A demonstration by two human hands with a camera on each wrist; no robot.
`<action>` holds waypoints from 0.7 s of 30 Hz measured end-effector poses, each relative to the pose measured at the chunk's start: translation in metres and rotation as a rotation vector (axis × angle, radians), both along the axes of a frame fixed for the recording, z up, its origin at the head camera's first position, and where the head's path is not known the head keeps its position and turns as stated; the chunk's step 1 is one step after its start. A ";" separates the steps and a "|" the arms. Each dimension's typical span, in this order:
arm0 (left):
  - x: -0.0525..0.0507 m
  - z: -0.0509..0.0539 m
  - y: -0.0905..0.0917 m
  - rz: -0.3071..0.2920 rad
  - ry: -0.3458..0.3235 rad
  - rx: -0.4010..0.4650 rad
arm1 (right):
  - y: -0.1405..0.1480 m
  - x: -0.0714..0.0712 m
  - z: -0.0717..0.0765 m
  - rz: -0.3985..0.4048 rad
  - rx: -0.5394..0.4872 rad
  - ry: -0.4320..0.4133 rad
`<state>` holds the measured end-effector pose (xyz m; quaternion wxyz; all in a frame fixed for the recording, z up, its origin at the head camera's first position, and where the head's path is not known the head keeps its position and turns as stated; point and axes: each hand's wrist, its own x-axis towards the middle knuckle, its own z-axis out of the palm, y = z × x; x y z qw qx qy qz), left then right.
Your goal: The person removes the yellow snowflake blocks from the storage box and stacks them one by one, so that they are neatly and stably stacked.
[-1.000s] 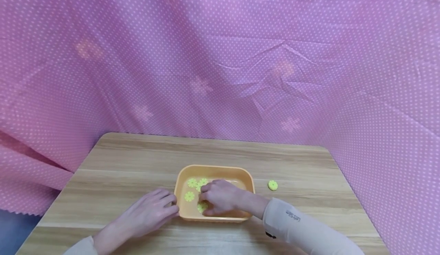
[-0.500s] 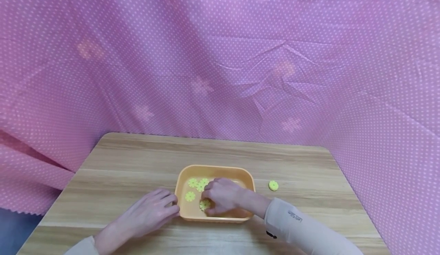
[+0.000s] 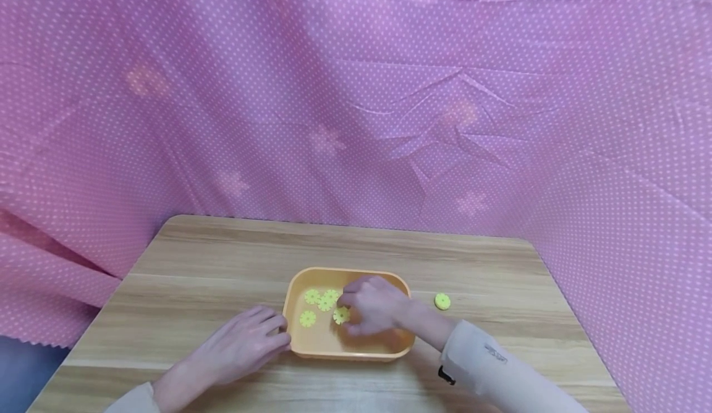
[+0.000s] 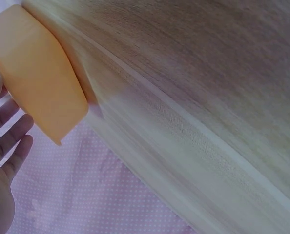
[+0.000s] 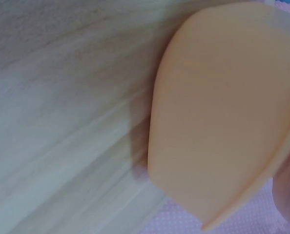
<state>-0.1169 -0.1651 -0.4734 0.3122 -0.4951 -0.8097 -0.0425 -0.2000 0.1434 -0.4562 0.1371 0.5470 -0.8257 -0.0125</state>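
Observation:
In the head view an orange plastic tub (image 3: pixel 349 356) stands on the table with several yellow flower-shaped discs lying in its left part, such as one flower disc (image 3: pixel 308 318) near the left wall. My right hand (image 3: pixel 375 306) is inside the tub and pinches another yellow flower-shaped disc (image 3: pixel 341 315) between thumb and fingers. Fingers of my left hand (image 3: pixel 247 344) touch the tub's left end from outside, loosely extended. The left wrist view has these fingers by the orange wall (image 4: pixel 42 78). In the right wrist view the tub wall (image 5: pixel 223 112) hides most of the right hand.
A yellow round piece (image 3: pixel 442 302), apparently thicker than one disc, lies on the wooden table (image 3: pixel 222 258) right of the tub. Pink dotted cloth (image 3: pixel 356 122) hangs behind the table and at both sides.
My right hand has moved up and slightly right inside the tub, and the pinched disc has come along from near the front wall. The left hand stays where it was.

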 end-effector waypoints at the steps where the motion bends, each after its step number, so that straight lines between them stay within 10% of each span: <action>1: 0.000 0.000 0.000 0.004 0.002 -0.003 | 0.002 0.000 0.001 0.008 -0.013 0.026; 7: 0.001 -0.001 0.001 0.002 0.001 0.006 | 0.016 -0.001 0.008 0.042 -0.074 0.159; 21: 0.000 -0.003 0.000 -0.010 0.000 0.009 | 0.069 0.001 0.027 0.010 -0.251 0.155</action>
